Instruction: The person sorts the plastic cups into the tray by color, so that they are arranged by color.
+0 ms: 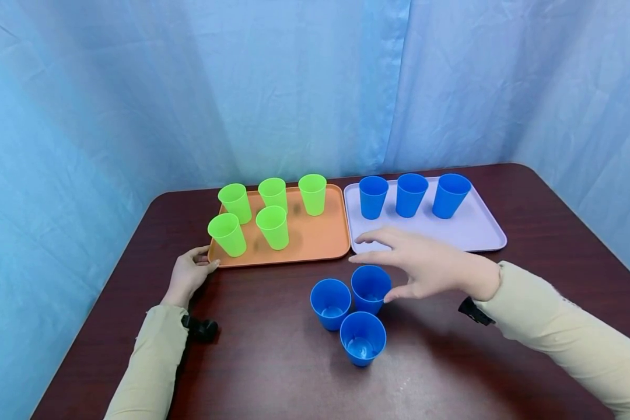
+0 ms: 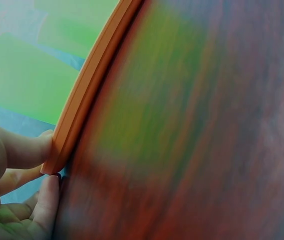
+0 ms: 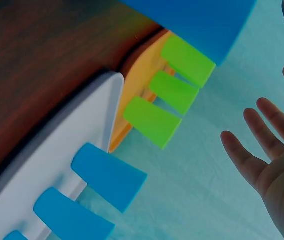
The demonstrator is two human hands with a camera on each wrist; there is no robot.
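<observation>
The blue cup (image 1: 370,288) under the right hand (image 1: 425,267) stands on the table (image 1: 530,303) just in front of the lavender tray (image 1: 478,230), at the back of a tight cluster with two more blue cups (image 1: 331,303) touching or nearly touching it. That hand hovers spread wide, thumb at the cup's rim and holding nothing, so closing carelessly could knock a neighbour over. The left hand (image 1: 189,274) pinches the corner of the orange tray (image 1: 315,236), left of the lavender tray; a tug might topple its green cups (image 1: 273,226).
</observation>
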